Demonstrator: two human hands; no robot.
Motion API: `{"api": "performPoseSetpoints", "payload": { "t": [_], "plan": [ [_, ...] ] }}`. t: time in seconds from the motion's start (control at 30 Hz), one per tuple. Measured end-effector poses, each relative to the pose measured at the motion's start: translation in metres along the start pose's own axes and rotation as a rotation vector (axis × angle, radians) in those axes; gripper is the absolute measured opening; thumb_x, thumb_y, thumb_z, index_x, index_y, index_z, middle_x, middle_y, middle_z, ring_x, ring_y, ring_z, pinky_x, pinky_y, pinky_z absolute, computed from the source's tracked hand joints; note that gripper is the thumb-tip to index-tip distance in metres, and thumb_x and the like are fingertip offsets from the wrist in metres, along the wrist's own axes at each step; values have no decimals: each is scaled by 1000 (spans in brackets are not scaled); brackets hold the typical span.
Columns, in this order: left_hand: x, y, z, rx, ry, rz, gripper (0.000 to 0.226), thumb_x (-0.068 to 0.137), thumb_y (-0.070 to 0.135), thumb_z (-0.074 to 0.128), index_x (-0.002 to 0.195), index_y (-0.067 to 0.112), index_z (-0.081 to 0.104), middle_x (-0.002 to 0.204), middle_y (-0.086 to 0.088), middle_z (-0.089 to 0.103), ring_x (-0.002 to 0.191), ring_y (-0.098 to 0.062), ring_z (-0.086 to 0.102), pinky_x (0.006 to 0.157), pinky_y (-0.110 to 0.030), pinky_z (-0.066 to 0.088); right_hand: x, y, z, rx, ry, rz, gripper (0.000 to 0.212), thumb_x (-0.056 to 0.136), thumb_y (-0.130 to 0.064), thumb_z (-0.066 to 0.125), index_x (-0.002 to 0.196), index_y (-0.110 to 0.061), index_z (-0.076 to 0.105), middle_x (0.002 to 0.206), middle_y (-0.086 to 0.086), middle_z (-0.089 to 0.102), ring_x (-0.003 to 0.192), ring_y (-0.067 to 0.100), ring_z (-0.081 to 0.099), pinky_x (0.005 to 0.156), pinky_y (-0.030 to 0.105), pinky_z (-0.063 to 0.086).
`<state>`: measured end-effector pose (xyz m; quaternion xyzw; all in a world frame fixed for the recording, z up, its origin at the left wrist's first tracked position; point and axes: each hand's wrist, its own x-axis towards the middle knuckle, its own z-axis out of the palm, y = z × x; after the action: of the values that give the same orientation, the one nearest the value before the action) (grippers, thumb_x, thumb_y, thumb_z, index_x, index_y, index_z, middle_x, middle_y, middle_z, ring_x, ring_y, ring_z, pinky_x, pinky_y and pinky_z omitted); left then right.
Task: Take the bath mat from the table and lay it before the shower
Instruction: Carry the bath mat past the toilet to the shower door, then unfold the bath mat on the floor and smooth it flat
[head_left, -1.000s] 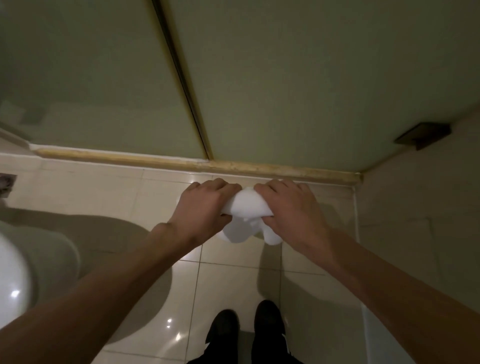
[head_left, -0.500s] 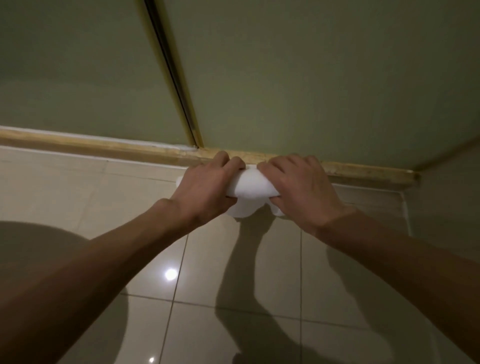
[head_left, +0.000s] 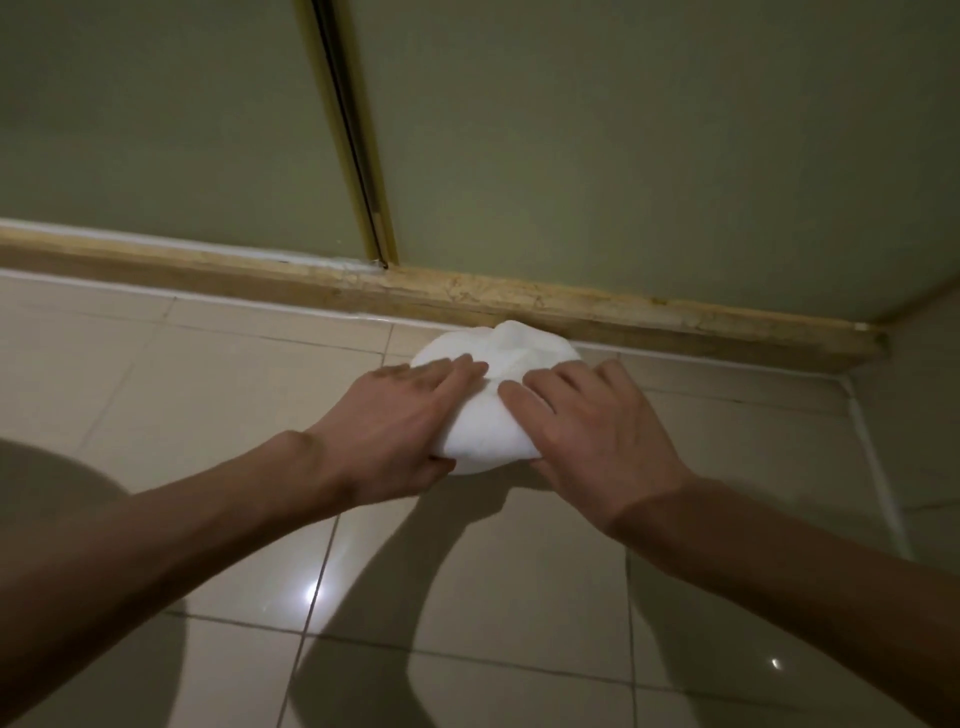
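While both my arms are reaching forward over the floor (head_left: 218, 415), my left hand (head_left: 400, 415) and right hand (head_left: 592, 431) are lying on the mat (head_left: 511, 353). Their fingers are fairly straight and pressing down, one hand on each side of its middle, fingertips nearly meeting. I cannot tell whether the thumbs are tucking under its near edge. The mat is sitting on the floor as a bunched white lump, roughly round with no clear long axis. It is lying straight ahead of both hands, neither one nearer. Its far edge is touching or just beside the sill (head_left: 649, 314) under the door (head_left: 649, 156). I am judging that the spreading should run sideways, along the sill.
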<state>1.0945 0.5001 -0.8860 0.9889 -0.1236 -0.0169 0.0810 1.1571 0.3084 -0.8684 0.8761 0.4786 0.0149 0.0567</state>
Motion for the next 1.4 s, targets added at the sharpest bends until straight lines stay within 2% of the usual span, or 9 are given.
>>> {"api": "performPoseSetpoints", "payload": {
  "t": [0.1, 0.17, 0.3, 0.47, 0.6, 0.7, 0.8, 1.0, 1.4],
  "plan": [
    [-13, 4, 20, -23, -70, 23, 86, 73, 41, 59, 147, 11, 30, 143, -19, 45, 125, -34, 51, 100, -49, 44, -13, -10, 13, -27, -79, -17, 57, 77, -30, 75, 125, -12, 53, 115, 16, 62, 100, 34, 58, 86, 47, 47],
    [-21, 7, 35, -43, -140, 26, 86, 79, 46, 52, 151, 18, 17, 153, -14, 30, 138, -29, 34, 112, -47, 31, -25, -16, 20, -45, -116, 0, 61, 63, -35, 85, 115, -13, 63, 104, 15, 67, 89, 30, 63, 77, 44, 54],
    [-35, 17, 62, -44, -231, 73, 86, 84, 47, 47, 152, 19, 4, 160, -10, 11, 146, -25, 13, 117, -40, 11, -47, -28, 35, -67, -132, -10, 64, 48, -44, 90, 101, -14, 72, 92, 12, 70, 77, 26, 66, 67, 38, 56],
    [-46, 31, 84, -15, -276, 81, 89, 88, 50, 47, 151, 17, -8, 160, -11, -2, 147, -25, -1, 117, -42, -2, -65, -37, 49, -110, -179, 8, 70, 59, -49, 82, 117, -13, 65, 111, 16, 67, 99, 29, 64, 86, 44, 52],
    [-51, 34, 95, 54, -296, 89, 93, 86, 61, 38, 150, 17, -15, 159, -12, -12, 146, -26, -10, 116, -45, -9, -73, -39, 66, -82, -245, -27, 74, 91, -47, 50, 146, -7, 24, 148, 26, 29, 136, 40, 29, 112, 56, 17],
    [-52, 36, 97, 45, -283, 94, 92, 84, 74, 18, 150, 19, -16, 158, -13, -15, 146, -27, -14, 117, -47, -11, -79, -41, 74, -52, -259, -25, 78, 93, -57, 35, 149, -7, 13, 154, 25, 16, 142, 39, 15, 114, 53, -1],
    [-48, 39, 97, -4, -252, 72, 90, 81, 78, 5, 150, 24, -17, 157, -11, -19, 145, -25, -19, 117, -49, -7, -79, -43, 71, 11, -246, -8, 82, 92, -64, 22, 150, -9, 8, 157, 21, 9, 145, 35, 6, 114, 49, -9],
    [-42, 40, 109, 22, -252, 32, 79, 82, 74, -7, 146, 32, -25, 155, -8, -27, 142, -25, -27, 116, -53, -7, -74, -39, 71, 57, -235, 43, 82, 92, -65, 13, 150, -8, 6, 158, 20, 3, 145, 34, -1, 118, 48, -1],
    [-43, 50, 127, 47, -256, 1, 80, 82, 74, -5, 145, 30, -27, 153, -9, -32, 139, -29, -31, 113, -56, -12, -85, -38, 102, 88, -309, 69, 84, 90, -67, 9, 149, -10, -8, 157, 17, -13, 143, 32, -17, 117, 46, -7]
  ]
}}
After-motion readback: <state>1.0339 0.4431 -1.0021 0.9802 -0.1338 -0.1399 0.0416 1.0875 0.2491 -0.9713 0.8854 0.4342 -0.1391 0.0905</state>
